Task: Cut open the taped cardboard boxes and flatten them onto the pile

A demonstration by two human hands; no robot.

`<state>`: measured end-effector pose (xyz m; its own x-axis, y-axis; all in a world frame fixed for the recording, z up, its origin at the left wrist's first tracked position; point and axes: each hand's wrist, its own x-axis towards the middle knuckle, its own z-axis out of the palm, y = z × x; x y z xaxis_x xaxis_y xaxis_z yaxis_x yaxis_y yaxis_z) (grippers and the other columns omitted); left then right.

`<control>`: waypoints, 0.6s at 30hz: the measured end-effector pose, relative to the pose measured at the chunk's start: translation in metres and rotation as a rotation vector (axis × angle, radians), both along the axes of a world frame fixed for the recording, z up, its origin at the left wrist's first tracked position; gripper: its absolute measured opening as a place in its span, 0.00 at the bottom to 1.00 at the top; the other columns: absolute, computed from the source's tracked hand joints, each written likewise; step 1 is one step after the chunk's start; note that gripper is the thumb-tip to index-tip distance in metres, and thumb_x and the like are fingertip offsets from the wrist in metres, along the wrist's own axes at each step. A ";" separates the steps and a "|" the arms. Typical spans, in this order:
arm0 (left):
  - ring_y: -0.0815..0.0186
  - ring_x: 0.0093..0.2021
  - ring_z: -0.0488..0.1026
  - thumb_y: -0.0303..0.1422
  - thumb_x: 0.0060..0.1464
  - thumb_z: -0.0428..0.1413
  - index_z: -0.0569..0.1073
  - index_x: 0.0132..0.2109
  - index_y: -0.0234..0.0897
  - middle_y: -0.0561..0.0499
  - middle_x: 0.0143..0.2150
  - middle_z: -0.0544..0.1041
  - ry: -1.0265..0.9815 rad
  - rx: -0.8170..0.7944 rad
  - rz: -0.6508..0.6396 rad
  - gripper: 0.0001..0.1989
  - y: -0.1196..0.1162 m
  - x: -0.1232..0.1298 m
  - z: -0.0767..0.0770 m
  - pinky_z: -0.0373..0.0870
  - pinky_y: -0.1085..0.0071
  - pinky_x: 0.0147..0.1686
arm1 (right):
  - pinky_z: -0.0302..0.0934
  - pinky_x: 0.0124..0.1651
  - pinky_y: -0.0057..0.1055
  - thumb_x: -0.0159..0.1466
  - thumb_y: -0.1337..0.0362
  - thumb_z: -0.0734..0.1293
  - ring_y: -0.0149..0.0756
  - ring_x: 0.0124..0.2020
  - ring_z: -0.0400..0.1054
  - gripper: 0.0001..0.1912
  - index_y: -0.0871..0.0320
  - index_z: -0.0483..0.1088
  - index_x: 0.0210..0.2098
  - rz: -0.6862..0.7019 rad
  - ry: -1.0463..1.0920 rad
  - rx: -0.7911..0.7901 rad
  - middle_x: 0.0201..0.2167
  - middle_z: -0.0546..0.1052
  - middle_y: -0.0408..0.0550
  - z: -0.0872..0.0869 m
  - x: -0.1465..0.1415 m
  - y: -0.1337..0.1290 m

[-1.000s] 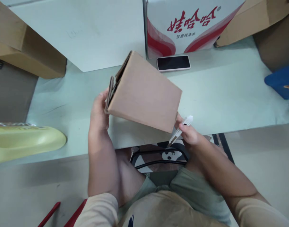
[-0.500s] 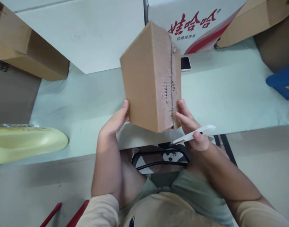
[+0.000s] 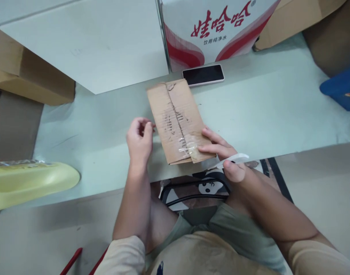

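A small brown cardboard box (image 3: 177, 118) rests on the table with its torn, perforated seam facing up. Clear tape (image 3: 189, 147) crosses the seam at the near end. My right hand (image 3: 223, 152) grips a white-handled knife (image 3: 237, 157), its tip pointing left, while two fingers lie against the box's near right edge. Beside the box's left side is my left hand (image 3: 140, 139), its fingers curled in. The inside of that hand is partly hidden, so whether anything is in it does not show.
Behind the box lie a phone (image 3: 203, 74) and a white-and-red carton (image 3: 186, 34). A large white box (image 3: 86, 42) stands at back left. Brown cartons (image 3: 49, 72) flank the left. A yellow-green plastic item (image 3: 57, 177) sits near left, a blue container (image 3: 341, 91) far right.
The cardboard box has been lowered onto the table and turned so its seam faces up. My left hand has let go of it and curled. The knife stays in my right hand.
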<state>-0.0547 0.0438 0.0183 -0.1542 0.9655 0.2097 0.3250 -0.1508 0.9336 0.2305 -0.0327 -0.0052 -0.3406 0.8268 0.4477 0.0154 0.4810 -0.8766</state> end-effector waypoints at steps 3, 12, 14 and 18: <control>0.59 0.46 0.80 0.47 0.66 0.59 0.81 0.46 0.43 0.48 0.45 0.84 -0.061 0.287 0.013 0.14 -0.005 0.006 0.009 0.75 0.66 0.40 | 0.49 0.81 0.59 0.73 0.44 0.58 0.50 0.81 0.52 0.27 0.36 0.74 0.66 -0.010 0.007 -0.024 0.77 0.64 0.33 -0.001 -0.002 -0.001; 0.52 0.63 0.77 0.43 0.73 0.47 0.80 0.57 0.48 0.49 0.59 0.78 0.149 0.538 -0.329 0.19 -0.026 0.032 -0.011 0.54 0.41 0.79 | 0.54 0.79 0.60 0.72 0.40 0.58 0.52 0.76 0.63 0.25 0.39 0.83 0.52 -0.126 0.111 -0.136 0.67 0.77 0.39 0.004 -0.008 0.002; 0.52 0.64 0.75 0.41 0.73 0.44 0.79 0.58 0.47 0.49 0.58 0.77 0.138 0.594 -0.288 0.20 -0.027 0.035 -0.022 0.57 0.42 0.78 | 0.62 0.74 0.60 0.72 0.40 0.59 0.53 0.70 0.70 0.25 0.42 0.84 0.47 -0.134 0.213 -0.170 0.61 0.80 0.45 0.011 -0.010 0.006; 0.54 0.67 0.72 0.43 0.74 0.42 0.78 0.56 0.46 0.48 0.56 0.77 0.168 0.717 -0.201 0.21 -0.023 0.039 -0.033 0.63 0.47 0.77 | 0.74 0.36 0.42 0.70 0.37 0.60 0.41 0.34 0.77 0.29 0.52 0.80 0.32 -0.415 0.413 -0.045 0.34 0.78 0.51 0.031 -0.001 0.017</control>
<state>-0.0152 0.0206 -0.0147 0.0995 0.5902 0.8011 0.3566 -0.7727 0.5251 0.2297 -0.0160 0.0256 0.2109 0.8749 0.4360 -0.1530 0.4701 -0.8692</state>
